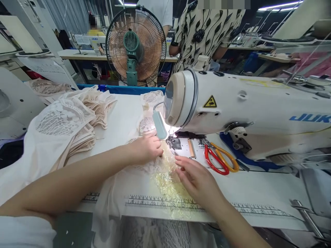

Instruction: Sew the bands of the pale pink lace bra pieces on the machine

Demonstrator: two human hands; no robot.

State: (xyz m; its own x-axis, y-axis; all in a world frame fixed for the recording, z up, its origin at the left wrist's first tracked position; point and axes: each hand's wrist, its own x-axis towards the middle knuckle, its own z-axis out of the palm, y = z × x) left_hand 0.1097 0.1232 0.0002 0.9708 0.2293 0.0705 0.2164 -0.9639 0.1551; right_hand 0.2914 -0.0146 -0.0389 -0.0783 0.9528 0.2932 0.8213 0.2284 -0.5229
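Observation:
Beside the sewing machine's needle area, my left hand [146,148] presses on pale lace fabric [147,125], its fingers curled together at the fabric's edge. Just right of it, my right hand [195,177] touches a clear, yellowish crinkled strip [168,182] with its fingers slightly apart; whether it grips the strip is unclear. The white sewing machine [243,103] reaches in from the right, and a small lit lamp [160,125] hangs at its needle. The lace fabric runs from behind the needle, under my left forearm and over the table's front edge.
Red-handled scissors [216,162] and orange-handled ones [227,156] lie right of the needle. Stacked lace pieces [64,120] cover the left side. A ruler strip [165,204] follows the front edge. Behind the table stand a fan [136,44] and a person in a patterned top [204,31].

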